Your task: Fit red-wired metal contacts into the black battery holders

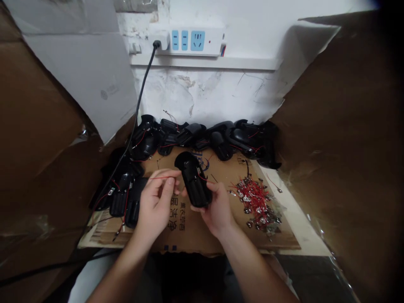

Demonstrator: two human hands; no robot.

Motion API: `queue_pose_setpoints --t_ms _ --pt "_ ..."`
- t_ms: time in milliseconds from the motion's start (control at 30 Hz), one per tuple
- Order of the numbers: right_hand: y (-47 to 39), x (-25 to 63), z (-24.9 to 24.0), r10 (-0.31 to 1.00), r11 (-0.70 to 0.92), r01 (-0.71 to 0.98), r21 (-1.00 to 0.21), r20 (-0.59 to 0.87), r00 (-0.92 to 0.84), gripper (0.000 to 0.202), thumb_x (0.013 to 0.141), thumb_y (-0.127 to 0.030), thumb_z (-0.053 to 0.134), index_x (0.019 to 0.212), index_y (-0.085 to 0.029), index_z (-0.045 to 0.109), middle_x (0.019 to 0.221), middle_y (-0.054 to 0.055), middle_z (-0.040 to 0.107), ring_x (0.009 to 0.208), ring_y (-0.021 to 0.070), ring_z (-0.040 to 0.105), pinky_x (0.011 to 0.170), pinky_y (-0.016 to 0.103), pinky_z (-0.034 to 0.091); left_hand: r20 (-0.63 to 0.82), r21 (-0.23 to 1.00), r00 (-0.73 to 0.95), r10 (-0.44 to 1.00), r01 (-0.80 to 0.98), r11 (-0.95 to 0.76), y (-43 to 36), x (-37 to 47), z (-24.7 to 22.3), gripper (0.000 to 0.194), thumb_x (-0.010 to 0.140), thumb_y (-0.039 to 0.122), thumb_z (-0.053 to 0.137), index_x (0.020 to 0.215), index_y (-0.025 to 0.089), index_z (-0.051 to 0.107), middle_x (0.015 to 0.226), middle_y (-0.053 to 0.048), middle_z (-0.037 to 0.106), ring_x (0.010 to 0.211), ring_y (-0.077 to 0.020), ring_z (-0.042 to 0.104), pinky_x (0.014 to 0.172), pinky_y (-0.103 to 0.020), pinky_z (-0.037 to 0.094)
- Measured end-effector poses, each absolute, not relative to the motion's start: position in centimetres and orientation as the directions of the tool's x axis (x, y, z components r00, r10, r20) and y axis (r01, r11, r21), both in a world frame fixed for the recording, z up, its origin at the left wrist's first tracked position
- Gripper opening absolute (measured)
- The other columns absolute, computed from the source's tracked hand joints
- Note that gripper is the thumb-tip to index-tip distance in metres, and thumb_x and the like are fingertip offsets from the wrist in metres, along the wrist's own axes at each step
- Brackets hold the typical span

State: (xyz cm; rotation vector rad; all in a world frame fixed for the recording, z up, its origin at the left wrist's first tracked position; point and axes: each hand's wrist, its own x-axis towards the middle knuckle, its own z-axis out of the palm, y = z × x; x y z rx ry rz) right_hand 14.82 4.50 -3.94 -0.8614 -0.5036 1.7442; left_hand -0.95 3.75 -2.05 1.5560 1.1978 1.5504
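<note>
Over the middle of the cardboard, my right hand (217, 206) is closed around the lower end of a black plastic housing (194, 179), its rounded, flared end pointing away from me. A thin red wire shows against the housing near my right thumb. To the left, my left hand (159, 195) pinches a red wire (160, 177) between thumb and forefinger, beside the housing. The wire's far end is too fine to follow. Right of my hands lies a heap of red wires with small metal contacts (257, 202).
More black housings (222, 145) with red wires line the wall, and others (120, 198) pile up at left. A black cable (142, 88) hangs from the power strip (192, 41) down the left side. Cardboard walls (347, 139) close in both sides.
</note>
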Motion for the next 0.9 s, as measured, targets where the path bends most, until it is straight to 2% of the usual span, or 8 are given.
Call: queue_pose_setpoints --t_ms 67,133,233,333,500,667,800,900 --pt "3.9 14.3 -3.9 0.932 -0.346 -0.686 -0.640 -0.319 -0.172 0.032 0.075 -0.048 0.060 0.091 -0.020 0.066 0.070 0.004 0.071 0.055 0.0157 0.046 0.046 0.022 0.031 0.455 0.871 -0.057 0.889 0.240 -0.430 3.6 -0.7 -2.0 0.019 0.107 0.032 0.068 0.114 0.026 0.084 0.108 -0.006 0.074 0.083 -0.0140 0.071 0.075 -0.026 0.059" --pt "3.4 13.7 -4.0 0.938 -0.330 -0.725 -0.604 -0.298 -0.178 0.033 0.076 -0.049 0.062 0.090 -0.020 0.069 0.070 0.004 0.070 0.055 0.0154 0.047 0.046 0.022 0.032 0.434 0.879 -0.054 0.899 0.243 -0.409 3.5 -0.6 -2.1 0.016 0.104 0.030 0.072 0.115 0.026 0.084 0.108 -0.005 0.077 0.078 -0.0130 0.071 0.069 -0.025 0.058" --pt "3.2 13.1 -4.0 0.941 -0.331 -0.719 -0.611 -0.269 -0.204 0.043 0.085 -0.061 0.064 0.090 -0.019 0.071 0.067 0.003 0.068 0.049 0.0113 0.036 0.045 0.020 0.025 0.373 0.919 -0.089 0.923 0.175 -0.355 3.3 -0.5 -2.6 0.014 0.099 0.029 0.079 0.112 0.026 0.084 0.102 -0.003 0.081 0.066 -0.0109 0.069 0.065 -0.024 0.058" --pt "3.1 12.9 -4.0 0.936 -0.352 -0.677 -0.646 -0.261 -0.237 0.056 0.090 -0.074 0.064 0.089 -0.019 0.071 0.065 0.001 0.065 0.047 0.0089 0.027 0.045 0.020 0.020 0.362 0.925 -0.116 0.925 0.167 -0.342 3.1 -0.5 -2.9 0.013 0.098 0.029 0.081 0.110 0.025 0.084 0.099 -0.004 0.083 0.064 -0.0116 0.070 0.064 -0.025 0.058" --pt "2.8 12.9 -3.9 0.943 -0.333 -0.694 -0.639 -0.249 -0.222 0.061 0.085 -0.081 0.069 0.087 -0.020 0.069 0.069 0.001 0.065 0.051 0.0099 0.033 0.047 0.021 0.022 0.449 0.866 -0.117 0.886 0.301 -0.399 3.0 -0.8 -2.8 0.014 0.099 0.028 0.078 0.111 0.026 0.084 0.104 -0.005 0.085 0.065 -0.0132 0.072 0.065 -0.027 0.060" --pt "2.4 12.9 -3.7 0.934 -0.348 -0.697 -0.627 -0.299 -0.196 0.061 0.077 -0.080 0.079 0.086 -0.021 0.066 0.067 -0.002 0.059 0.057 0.0122 0.043 0.050 0.022 0.030 0.550 0.803 -0.070 0.832 0.319 -0.504 2.8 -0.9 -2.5 0.016 0.101 0.019 0.075 0.110 0.028 0.084 0.102 -0.002 0.084 0.061 -0.0100 0.069 0.062 -0.026 0.057" --pt "2.2 12.9 -4.0 0.938 -0.331 -0.701 -0.632 -0.299 -0.173 0.053 0.084 -0.075 0.076 0.086 -0.023 0.063 0.068 -0.004 0.056 0.054 0.0121 0.042 0.048 0.023 0.027 0.583 0.761 -0.039 0.812 0.377 -0.528 2.8 -0.7 -2.3 0.019 0.100 0.015 0.075 0.111 0.028 0.082 0.103 -0.001 0.083 0.064 -0.0094 0.069 0.064 -0.025 0.056" --pt "2.2 13.0 -4.3 0.940 -0.320 -0.699 -0.639 -0.309 -0.147 0.051 0.087 -0.074 0.073 0.088 -0.024 0.062 0.073 -0.002 0.061 0.056 0.0130 0.046 0.047 0.023 0.030 0.628 0.708 -0.030 0.778 0.436 -0.555 2.8 -0.6 -2.2 0.022 0.100 0.013 0.073 0.114 0.027 0.082 0.100 -0.002 0.083 0.069 -0.0117 0.070 0.069 -0.027 0.057"
